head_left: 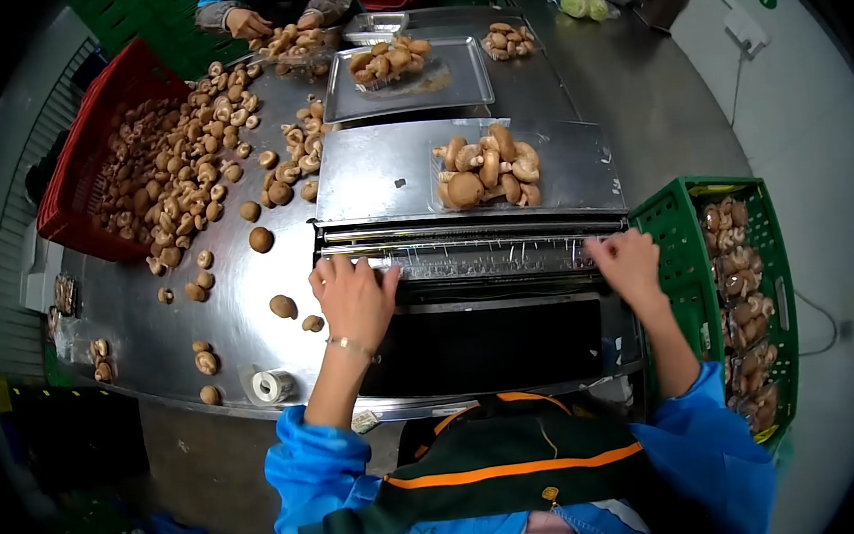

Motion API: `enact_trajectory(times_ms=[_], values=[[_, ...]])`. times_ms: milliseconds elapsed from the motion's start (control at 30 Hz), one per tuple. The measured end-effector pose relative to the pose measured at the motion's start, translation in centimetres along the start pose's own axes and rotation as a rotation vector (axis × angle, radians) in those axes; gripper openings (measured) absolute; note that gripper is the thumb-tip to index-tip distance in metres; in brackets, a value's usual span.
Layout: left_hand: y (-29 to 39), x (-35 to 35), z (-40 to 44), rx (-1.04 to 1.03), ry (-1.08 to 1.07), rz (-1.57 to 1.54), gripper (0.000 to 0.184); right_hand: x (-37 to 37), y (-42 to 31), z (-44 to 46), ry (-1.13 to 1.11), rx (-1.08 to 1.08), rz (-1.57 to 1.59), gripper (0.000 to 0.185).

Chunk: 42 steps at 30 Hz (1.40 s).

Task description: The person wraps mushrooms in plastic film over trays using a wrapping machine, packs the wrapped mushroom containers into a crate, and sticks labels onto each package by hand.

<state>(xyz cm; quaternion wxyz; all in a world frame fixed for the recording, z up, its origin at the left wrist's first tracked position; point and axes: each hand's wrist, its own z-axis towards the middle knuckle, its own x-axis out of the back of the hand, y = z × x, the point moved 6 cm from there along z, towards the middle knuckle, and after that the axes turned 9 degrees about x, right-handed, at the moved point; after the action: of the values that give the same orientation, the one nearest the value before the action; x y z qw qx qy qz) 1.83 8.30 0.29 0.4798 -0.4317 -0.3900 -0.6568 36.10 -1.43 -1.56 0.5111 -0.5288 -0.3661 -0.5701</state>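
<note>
A sheet of clear plastic film [492,261] stretches across the rollers of a wrapping machine [424,229]. My left hand [354,295] pinches its left end, with thumb and fingers brought together. At the film's right end, my right hand [631,261] is closed on the edge in the same way. Just beyond the rollers, a clear tray piled with brown mushrooms [487,168] rests on the machine's metal plate [370,176]. A dark flat panel [484,348] lies between my forearms.
A red crate [66,210] spills loose mushrooms [174,176] over the steel table at left. Wrapped packs fill a green crate [684,277] at right. Ahead are a metal tray [473,83] and another person's hands [247,23] over mushrooms. A label roll [272,386] stands near the front edge.
</note>
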Motion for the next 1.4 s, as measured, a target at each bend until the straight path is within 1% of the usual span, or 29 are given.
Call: enact_trajectory(times_ms=[67,100,167,233,267,300,333,367,400,433,467,500,533,567,600,633,667,700,733,767,800,833,900,1000,1100,1133,1233,1267,1400], values=[[0.6,-2.0,1.3,0.004,-0.097,0.112,0.039,-0.3,-2.5,-0.1,-0.005,0.018,-0.144,0.043],[1.0,-2.7,1.9,-0.045,-0.007,0.079,0.039,-1.2,-2.6,0.4,-0.006,0.009,-0.065,0.039],[0.9,-5.5,3.1,-0.079,-0.196,-0.199,0.033,-2.5,-2.4,1.0,0.050,0.074,0.114,0.032],[-0.9,-5.6,3.5,0.040,-0.457,-0.720,0.026,-2.4,-0.8,-0.2,-0.008,-0.040,0.652,0.021],[-2.1,-4.6,2.3,0.398,-0.813,-1.069,0.020,-2.3,-0.1,-2.0,-0.115,-0.300,1.099,0.017],[-3.4,-3.9,0.7,0.713,-0.989,-1.234,0.019,-2.0,-0.2,-4.2,-0.239,-0.575,1.536,0.014],[-4.4,-4.2,-1.7,0.874,-1.037,-1.430,0.024,-1.7,-0.1,-6.2,-0.262,-0.604,1.852,0.011],[-4.1,-4.4,-4.4,0.843,-1.424,-1.939,0.023,-1.1,-0.4,-7.5,-0.279,-0.644,2.170,0.008],[-2.6,-1.9,-5.6,0.928,-1.554,-2.099,0.029,1.1,-2.0,-7.6,-0.436,-0.565,2.422,0.008],[-1.4,0.3,-5.3,0.689,-1.705,-2.329,0.033,3.8,-3.4,-7.6,-0.588,-0.473,2.670,0.008],[-1.1,2.2,-2.9,0.427,-1.424,-2.513,0.035,5.9,-3.5,-6.3,-0.486,-0.317,2.727,0.008],[-0.7,3.9,0.7,0.181,-1.173,-2.564,0.037,8.1,-3.3,-3.6,-0.379,-0.158,2.764,0.009],[-0.4,5.8,4.1,-0.022,-0.903,-2.596,0.040,10.0,-3.0,0.1,-0.276,0.037,2.777,0.011],[0.5,5.9,8.3,0.083,-0.727,-2.649,0.031,11.8,-2.9,4.3,-0.180,0.264,2.767,0.013],[1.3,6.1,12.3,0.184,-0.545,-2.678,0.037,11.8,-3.6,8.7,0.189,-0.001,2.624,0.015],[2.8,6.0,15.7,0.037,-0.359,-2.348,0.037,11.8,-4.3,12.5,0.473,-0.289,2.370,0.016],[3.4,1.0,19.0,-0.141,-0.309,-2.268,0.034,9.8,-3.4,16.0,0.436,-0.083,2.216,0.017],[4.5,-1.9,20.2,0.028,-0.193,-1.502,0.032,5.7,-2.6,19.5,0.410,0.119,2.049,0.017],[6.3,-5.0,21.1,-0.272,-0.029,-1.207,0.032,2.8,-2.9,21.3,0.390,0.116,1.347,0.014],[7.7,-9.5,21.0,-0.379,-0.085,-0.962,0.032,0.3,-4.2,21.8,0.192,0.155,0.945,0.013],[8.2,-12.0,20.2,-0.355,-0.293,-0.991,0.032,-3.2,-5.5,22.1,-0.007,0.368,0.484,0.013],[8.7,-14.0,19.3,-0.323,-0.516,-1.013,0.033,-6.1,-6.2,21.5,-0.229,0.520,0.370,0.020],[8.5,-12.8,18.3,-0.384,-0.623,-1.052,0.039,-6.2,-5.4,20.2,-0.439,0.239,0.857,0.027],[7.8,-11.0,15.8,-0.070,-1.261,-1.249,0.048,-5.3,-4.9,16.8,-0.690,-0.032,1.295,0.038],[7.2,-8.4,13.7,0.079,-1.324,-1.392,0.056,-4.3,-5.0,14.0,-0.742,-0.191,1.421,0.051],[7.6,-7.1,13.5,-0.010,-1.225,-1.405,0.063,-4.9,-5.1,13.4,-0.845,-0.222,1.517,0.056],[7.2,-3.7,11.3,0.034,-1.315,-1.339,0.065,-1.2,-5.5,11.0,-0.725,-0.206,1.414,0.054],[7.3,-1.6,10.0,0.062,-1.259,-1.379,0.068,-1.0,-4.8,9.7,-0.751,-0.228,1.439,0.050],[6.4,1.4,2.4,-0.133,-1.316,-1.316,0.070,3.7,-6.0,0.8,-0.709,-0.099,1.393,0.048]])
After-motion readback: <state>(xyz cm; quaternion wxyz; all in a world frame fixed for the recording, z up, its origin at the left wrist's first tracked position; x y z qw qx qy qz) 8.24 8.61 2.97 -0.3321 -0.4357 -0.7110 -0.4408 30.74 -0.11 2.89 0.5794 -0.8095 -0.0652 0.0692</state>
